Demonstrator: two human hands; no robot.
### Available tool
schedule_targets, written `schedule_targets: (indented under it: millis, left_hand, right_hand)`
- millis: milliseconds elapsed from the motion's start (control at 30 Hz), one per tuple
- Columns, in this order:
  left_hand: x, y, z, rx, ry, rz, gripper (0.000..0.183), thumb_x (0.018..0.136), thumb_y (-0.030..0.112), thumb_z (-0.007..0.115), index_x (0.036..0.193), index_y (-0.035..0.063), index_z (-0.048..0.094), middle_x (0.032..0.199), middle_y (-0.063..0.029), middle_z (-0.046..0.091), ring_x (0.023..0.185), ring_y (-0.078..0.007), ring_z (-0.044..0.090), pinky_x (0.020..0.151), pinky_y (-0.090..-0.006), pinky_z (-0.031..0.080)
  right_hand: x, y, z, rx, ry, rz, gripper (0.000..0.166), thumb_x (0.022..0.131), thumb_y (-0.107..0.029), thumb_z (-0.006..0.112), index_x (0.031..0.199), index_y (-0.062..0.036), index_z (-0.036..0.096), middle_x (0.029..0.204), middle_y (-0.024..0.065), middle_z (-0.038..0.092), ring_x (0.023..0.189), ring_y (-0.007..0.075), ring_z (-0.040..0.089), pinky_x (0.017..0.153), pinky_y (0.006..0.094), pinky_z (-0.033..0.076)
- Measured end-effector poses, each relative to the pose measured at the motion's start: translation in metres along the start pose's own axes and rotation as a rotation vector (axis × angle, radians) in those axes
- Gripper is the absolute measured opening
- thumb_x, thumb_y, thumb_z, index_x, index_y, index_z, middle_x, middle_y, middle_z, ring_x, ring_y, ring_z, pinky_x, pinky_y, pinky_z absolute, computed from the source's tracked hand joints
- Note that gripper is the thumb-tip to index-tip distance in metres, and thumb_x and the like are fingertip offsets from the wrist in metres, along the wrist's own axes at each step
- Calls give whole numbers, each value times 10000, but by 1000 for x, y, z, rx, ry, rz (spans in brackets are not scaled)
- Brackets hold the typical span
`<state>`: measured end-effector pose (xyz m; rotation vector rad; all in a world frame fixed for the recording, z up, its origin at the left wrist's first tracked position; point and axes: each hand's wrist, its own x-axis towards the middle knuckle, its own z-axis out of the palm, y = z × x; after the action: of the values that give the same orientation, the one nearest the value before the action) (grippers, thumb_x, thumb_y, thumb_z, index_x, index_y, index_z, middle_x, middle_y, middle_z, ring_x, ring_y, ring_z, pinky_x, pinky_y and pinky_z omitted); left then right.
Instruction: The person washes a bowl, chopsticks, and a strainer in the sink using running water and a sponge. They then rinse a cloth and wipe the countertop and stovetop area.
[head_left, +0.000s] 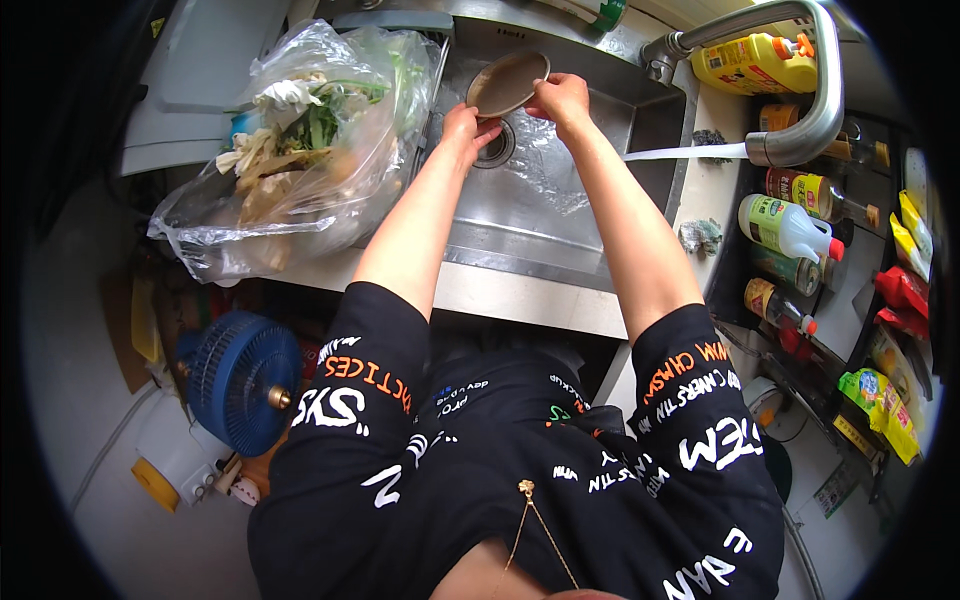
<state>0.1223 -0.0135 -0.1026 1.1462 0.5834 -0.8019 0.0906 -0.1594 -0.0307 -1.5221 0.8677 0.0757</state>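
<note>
Both my hands hold a shallow brown oval dish (511, 84) tilted over the stainless steel sink (540, 232). My left hand (466, 133) grips its lower left rim, the thumb on the edge and the fingers beneath. On the right rim, my right hand (561, 99) pinches the dish between thumb and fingers. The drain (496, 146) shows just below the dish. From the metal faucet (795, 142) at the right a stream of water (686, 153) runs down toward the basin, partly behind my right forearm. Wet streaks glisten on the sink floor.
Left of the sink sits a clear plastic bag (330, 150) of vegetable scraps and crumpled paper. A yellow pump bottle (750, 66) stands behind the faucet. Scouring pads (701, 237) rest on the right ledge, beside several bottles (787, 225). A blue fan (244, 382) is at lower left.
</note>
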Motion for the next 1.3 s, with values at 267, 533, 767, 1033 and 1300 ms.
schedule_targets:
  millis: [267,533,767,1033,1300]
  left_hand:
    - [5,-69,90,719,244,182,406,789,68,450,1189,26,506,1183,-208,526,1103,-327,515,917,-384,414]
    - [58,-149,224,1105,-44,194,295,801,104,490,1079,28,553,1091,-185,578,1041,-313,554,877,-388,436]
    - [-42,-118,215,869,2,329,404,753,156,589,1142,75,514,1149,-182,540,1072,-345,534,935,-414,418]
    - [-84,-86,108,843,478,989,272,734,21,517,983,100,592,1158,-82,488,1063,-299,467,869,-422,386]
    - [-56,-92,56,341,-1,107,346,819,52,527,1155,30,451,1150,-137,524,876,-266,605,678,-389,510]
  right_hand:
    - [-81,84,-81,226,170,192,163,799,-99,531,830,53,579,687,112,615,563,162,620,456,239,520]
    - [-125,106,-126,219,317,274,156,822,-98,514,923,14,553,751,67,614,599,141,619,439,222,480]
    - [-106,103,-135,306,278,245,116,838,-87,511,884,7,561,736,59,608,585,115,598,443,212,473]
    - [-65,117,-92,432,124,226,204,845,-33,444,1022,32,522,919,126,612,786,222,635,673,317,569]
    - [-69,88,-97,135,176,57,210,832,-17,440,1007,41,541,848,108,602,738,176,629,567,246,568]
